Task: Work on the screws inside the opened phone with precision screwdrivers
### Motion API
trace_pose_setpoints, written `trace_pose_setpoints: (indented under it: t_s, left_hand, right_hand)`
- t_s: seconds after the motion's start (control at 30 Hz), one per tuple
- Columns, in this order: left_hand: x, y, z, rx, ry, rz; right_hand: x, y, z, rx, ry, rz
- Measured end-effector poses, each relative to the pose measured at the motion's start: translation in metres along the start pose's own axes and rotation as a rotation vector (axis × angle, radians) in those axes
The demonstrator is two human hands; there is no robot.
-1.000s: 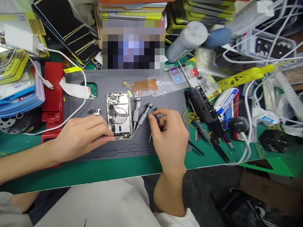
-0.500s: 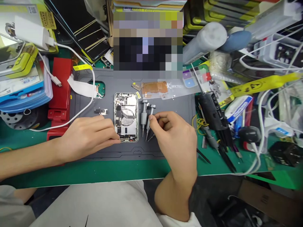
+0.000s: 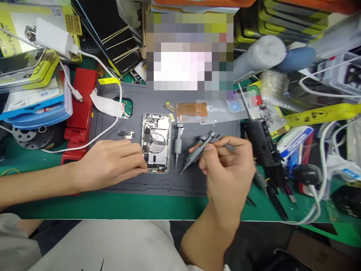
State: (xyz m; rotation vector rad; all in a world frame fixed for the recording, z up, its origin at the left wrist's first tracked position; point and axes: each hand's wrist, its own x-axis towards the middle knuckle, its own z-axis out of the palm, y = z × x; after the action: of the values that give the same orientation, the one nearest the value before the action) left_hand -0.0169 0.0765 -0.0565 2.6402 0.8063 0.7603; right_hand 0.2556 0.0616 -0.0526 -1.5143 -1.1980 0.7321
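An opened phone (image 3: 161, 158) lies on the grey mat, its circuit parts and round coil showing. My left hand (image 3: 118, 160) is closed at the phone's lower left corner, fingertips against the frame. To the right, my right hand (image 3: 228, 165) grips a grey precision screwdriver (image 3: 197, 151) between thumb and fingers, tip slanting down to the left above the mat. Another knob shows just behind that tool; whether it is also held I cannot tell. Beside the phone a second grey screwdriver (image 3: 178, 141) lies on the mat. A small metal-and-black phone part (image 3: 126, 134) rests near my left hand.
A white cable (image 3: 105, 134) crosses the mat's left side near a red tool (image 3: 81, 101). Behind the phone lies a copper-coloured sheet (image 3: 191, 112) on clear film. A black tool holder (image 3: 261, 143), several tools and cables crowd the right. Boxes are stacked at the left.
My right hand has lifted a screwdriver off the mat and moved right with it. My left hand stays at the phone's corner. The whole view has shifted slightly.
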Motion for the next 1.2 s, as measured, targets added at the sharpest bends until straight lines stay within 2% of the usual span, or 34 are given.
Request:
trace_pose_setpoints:
  t_s: [0.2,0.3,0.4,0.47,0.53,0.63,0.77,1.0,1.2]
  left_hand:
    - [0.0,-0.001,0.001,-0.015,0.019,0.008]
    - [0.0,0.0,0.002,-0.012,0.033,-0.002]
    - [-0.001,0.001,0.004,-0.015,0.051,-0.012]
    - [-0.001,0.001,0.004,-0.015,0.062,-0.021]
    - [0.0,0.001,0.004,-0.004,0.073,-0.031]
    - [-0.001,0.001,0.004,0.01,0.109,-0.034]
    - [-0.002,-0.001,0.004,-0.008,0.143,-0.024]
    - [-0.001,0.0,0.004,-0.013,0.134,-0.034]
    - [0.0,0.001,0.002,-0.009,0.132,-0.036]
  right_hand:
    - [-0.006,-0.003,0.003,0.173,0.073,-0.015]
    - [-0.02,-0.004,0.011,0.269,0.011,-0.023]
    - [-0.038,-0.002,0.025,0.343,-0.11,-0.073]
    - [-0.049,0.001,0.035,0.331,-0.089,-0.108]
    - [-0.057,0.003,0.043,0.307,-0.014,-0.137]
    - [-0.064,0.004,0.049,0.364,0.045,-0.088]
    - [-0.067,0.0,0.05,0.491,0.039,0.029]
    - [-0.071,-0.003,0.05,0.509,-0.005,0.048]
    - [-0.07,-0.001,0.051,0.502,0.009,0.043]
